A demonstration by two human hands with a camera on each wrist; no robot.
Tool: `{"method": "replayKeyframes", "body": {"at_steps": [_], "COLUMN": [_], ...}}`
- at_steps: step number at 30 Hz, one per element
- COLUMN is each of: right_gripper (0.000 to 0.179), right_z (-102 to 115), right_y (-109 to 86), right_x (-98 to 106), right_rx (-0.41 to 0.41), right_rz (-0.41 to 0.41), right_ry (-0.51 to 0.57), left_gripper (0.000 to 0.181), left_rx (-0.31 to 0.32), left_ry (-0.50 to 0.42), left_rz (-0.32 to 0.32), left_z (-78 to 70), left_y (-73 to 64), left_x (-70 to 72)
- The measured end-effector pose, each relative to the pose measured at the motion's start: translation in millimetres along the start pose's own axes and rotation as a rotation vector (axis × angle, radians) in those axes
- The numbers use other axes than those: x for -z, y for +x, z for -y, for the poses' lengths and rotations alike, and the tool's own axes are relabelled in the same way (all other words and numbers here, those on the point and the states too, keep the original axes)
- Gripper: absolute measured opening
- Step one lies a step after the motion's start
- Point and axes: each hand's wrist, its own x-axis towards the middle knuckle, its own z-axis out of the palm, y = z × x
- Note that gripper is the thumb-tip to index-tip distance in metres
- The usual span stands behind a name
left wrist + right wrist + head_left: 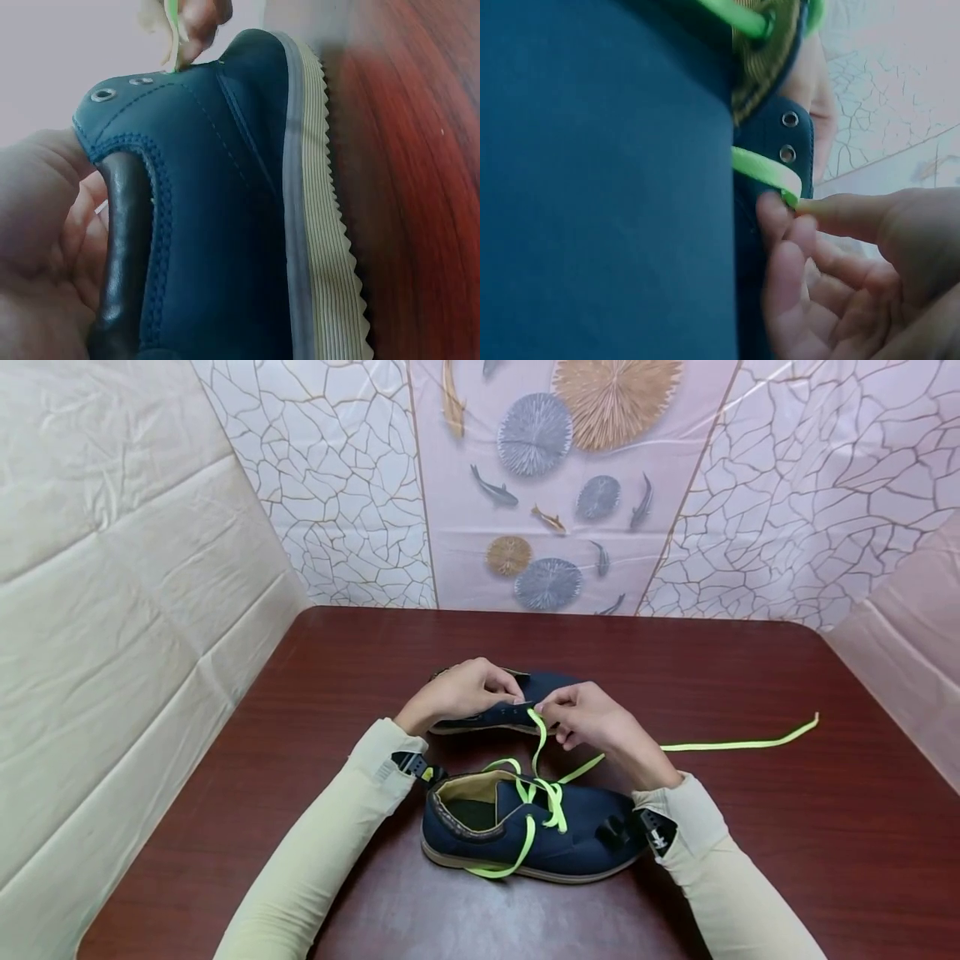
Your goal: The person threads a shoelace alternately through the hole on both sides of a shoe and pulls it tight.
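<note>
A navy shoe (557,683) lies at the back, its toe toward the right and partly covered by both hands. My left hand (467,687) grips the edge of its eyelet flap (112,112), thumb on one side and fingers on the other. At an eyelet lower down that row, my right hand (592,718) pinches a neon-green shoelace (769,169) between thumb and finger. Two bare metal eyelets (788,136) show beside the lace. In front stands the matching navy shoe (480,843), with neon-green lace threaded through its eyelets and one strand hanging over its near side.
A long green lace end (738,745) stretches to the right across the reddish-brown table (225,793). The near shoe sits between the two forearms, below the hands. A patterned wall covering (480,552) rises behind the table's far edge.
</note>
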Motion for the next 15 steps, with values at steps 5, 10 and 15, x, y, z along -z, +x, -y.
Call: {"method": "replayKeyframes", "body": {"at_steps": [5,10,15], "right_gripper": [0.026,0.025,0.021], "right_z": [-3,-4,-6], "right_y": [-0.1,0.1,0.2], "right_x": [5,10,15], "right_rx": [0.039,0.076,0.14], "right_rz": [-0.006,0.089,0.17], "right_ry": [-0.03,-0.091,-0.151], "left_gripper": [0.016,0.017,0.016], "left_rx": [0.02,0.018,0.053], "left_ry": [-0.022,-0.076,-0.02], "left_rz": [0.018,0.096,0.099], "left_z": [-2.3,-10.3,-24.3], "left_y": [-0.9,-2.5,-6.7], "left_x": [-2.2,-2.4,-0.7]}}
